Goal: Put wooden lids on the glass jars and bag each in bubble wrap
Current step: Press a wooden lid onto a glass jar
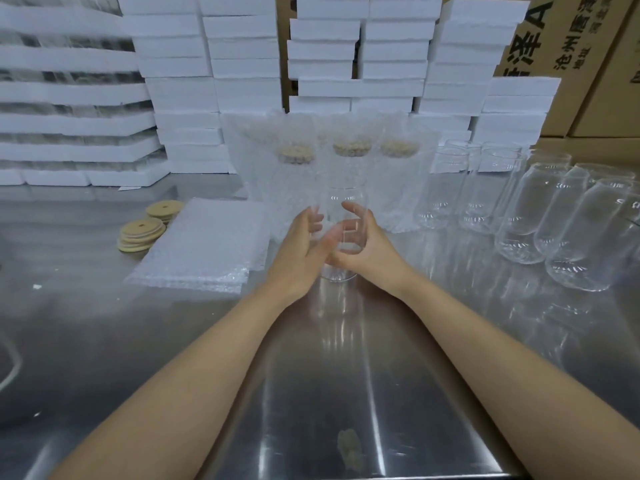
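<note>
A clear glass jar (343, 202) without a lid stands upright on the steel table (311, 393), in the middle. My left hand (299, 249) cups its left side, thumb across the front. My right hand (365, 242) grips it from the right, its fingers showing through the glass. Round wooden lids (141, 233) lie in two low stacks to the left. Beside them is a flat pile of bubble wrap bags (204, 247). Behind the jar stand three bagged jars with lids (353, 161).
Several empty glass jars (519, 220) stand in rows on the right. White foam boxes (242, 84) are stacked high along the back and left. Cardboard cartons (588, 64) fill the back right. A small scrap (350, 448) lies near the table's front edge.
</note>
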A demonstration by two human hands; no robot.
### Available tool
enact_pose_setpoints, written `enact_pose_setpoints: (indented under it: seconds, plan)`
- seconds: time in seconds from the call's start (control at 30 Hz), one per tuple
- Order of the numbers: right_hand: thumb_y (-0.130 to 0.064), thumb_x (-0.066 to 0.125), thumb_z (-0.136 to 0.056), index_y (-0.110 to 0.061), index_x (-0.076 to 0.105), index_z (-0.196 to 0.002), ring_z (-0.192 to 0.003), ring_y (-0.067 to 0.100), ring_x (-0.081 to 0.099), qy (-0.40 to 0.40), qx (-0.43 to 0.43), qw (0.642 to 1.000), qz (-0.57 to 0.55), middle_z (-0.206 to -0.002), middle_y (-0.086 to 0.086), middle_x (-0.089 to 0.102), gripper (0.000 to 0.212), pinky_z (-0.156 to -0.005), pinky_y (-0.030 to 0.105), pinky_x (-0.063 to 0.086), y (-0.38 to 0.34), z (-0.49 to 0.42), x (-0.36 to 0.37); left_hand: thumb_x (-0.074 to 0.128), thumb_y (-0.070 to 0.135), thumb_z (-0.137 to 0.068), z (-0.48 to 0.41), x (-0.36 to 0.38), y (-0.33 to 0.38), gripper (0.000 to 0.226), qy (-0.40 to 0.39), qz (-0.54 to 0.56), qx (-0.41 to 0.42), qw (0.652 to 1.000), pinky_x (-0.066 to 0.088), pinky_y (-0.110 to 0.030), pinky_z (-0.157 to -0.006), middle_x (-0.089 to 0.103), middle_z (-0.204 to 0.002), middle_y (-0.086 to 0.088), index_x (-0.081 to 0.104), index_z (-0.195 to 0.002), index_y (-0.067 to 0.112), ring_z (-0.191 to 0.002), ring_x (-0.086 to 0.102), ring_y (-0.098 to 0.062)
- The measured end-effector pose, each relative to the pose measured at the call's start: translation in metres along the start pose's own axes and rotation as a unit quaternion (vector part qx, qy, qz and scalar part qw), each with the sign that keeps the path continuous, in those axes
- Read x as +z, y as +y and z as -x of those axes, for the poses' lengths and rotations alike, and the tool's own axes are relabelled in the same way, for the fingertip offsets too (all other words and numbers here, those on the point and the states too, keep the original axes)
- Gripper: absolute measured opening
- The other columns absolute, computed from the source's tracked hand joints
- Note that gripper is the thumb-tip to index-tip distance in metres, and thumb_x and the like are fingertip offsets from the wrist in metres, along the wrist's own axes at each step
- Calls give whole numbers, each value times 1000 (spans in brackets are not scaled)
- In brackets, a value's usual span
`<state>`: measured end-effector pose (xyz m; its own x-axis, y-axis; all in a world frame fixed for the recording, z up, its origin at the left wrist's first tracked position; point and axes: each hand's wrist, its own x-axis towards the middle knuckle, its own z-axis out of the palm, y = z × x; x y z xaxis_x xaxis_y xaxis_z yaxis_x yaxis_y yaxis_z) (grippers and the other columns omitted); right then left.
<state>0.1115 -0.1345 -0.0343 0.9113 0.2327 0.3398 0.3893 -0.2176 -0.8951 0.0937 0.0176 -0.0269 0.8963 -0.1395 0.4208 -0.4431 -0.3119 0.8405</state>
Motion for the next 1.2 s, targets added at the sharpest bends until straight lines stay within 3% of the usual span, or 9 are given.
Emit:
enact_pose_setpoints:
  seconds: [0.07,0.17,0.27,0.33,0.53,0.67,0.9,1.1,1.2]
  plan:
    - [-32,87,-68,-39,28,-139,-112,1,57,-3,8,1000,8,-119,-6,54,92,-83,15,52,3,-1,-2,38,60,-92,-7,-24,2,64,99,-93,63,989,42,-21,-94,46,-132,7,37,-141,19,-118,47,-4]
    - [-36,86,-69,-41,27,-141,-110,-5,56,-7,15,1000,16,-121,-10,54,93,-78,8,48,4,-1,-3,42,26,-99,-16,-80,-13,37,249,-217,133,935,41,-28,-91,52,-124,-6,48,-130,10,-114,49,-16]
    - [-47,83,-62,-41,26,-142,-110,-7,55,-12,17,1000,17,-122,-11,54,98,-75,6,47,3,-1,-2,49,3,-87,-14,-129,-46,37,309,-305,70,898,37,-38,-97,53,-120,-18,54,-123,1,-116,48,-33]
    - [-45,82,-64,-40,26,-143,-107,-11,55,-14,15,1000,21,-121,-14,53,97,-73,4,46,2,-1,-2,51,0,-83,-11,-152,-66,39,334,-334,-13,882,35,-41,-98,52,-122,-23,55,-122,0,-116,46,-37]
    - [-32,84,-73,-41,26,-141,-103,-14,56,-15,8,1000,23,-121,-11,54,89,-72,5,47,7,-4,0,51,16,-87,-17,-177,-89,39,287,-406,-190,846,31,-47,-104,45,-132,-27,54,-122,-1,-127,34,-40]
    - [-38,84,-71,-48,26,-137,-107,-10,57,-21,7,1000,21,-119,-14,56,88,-74,13,51,8,-6,1,52,25,-90,-18,-179,-94,37,252,-396,-229,853,31,-44,-103,48,-130,-24,55,-121,4,-127,34,-38]
    - [-56,80,-59,-50,25,-135,-106,-12,57,-21,8,999,26,-119,-15,55,94,-75,12,51,6,-5,2,42,24,-94,-18,-175,-92,32,212,-406,-277,845,27,-45,-110,23,-145,-24,64,-111,7,-126,29,-43]
    - [-59,79,-59,-50,25,-135,-107,-14,55,-20,12,999,34,-118,-18,55,94,-77,13,52,6,-4,2,43,5,-92,-16,-174,-90,28,331,-365,-194,848,32,-43,-102,33,-134,-26,62,-97,-15,-118,35,-44]
    - [-61,79,-60,-52,24,-135,-108,-13,55,-20,13,999,37,-118,-19,55,94,-78,12,52,6,-5,2,39,-7,-87,-14,-171,-83,21,370,-302,-114,871,36,-23,-90,35,-115,-11,61,-88,-7,-105,43,-24]
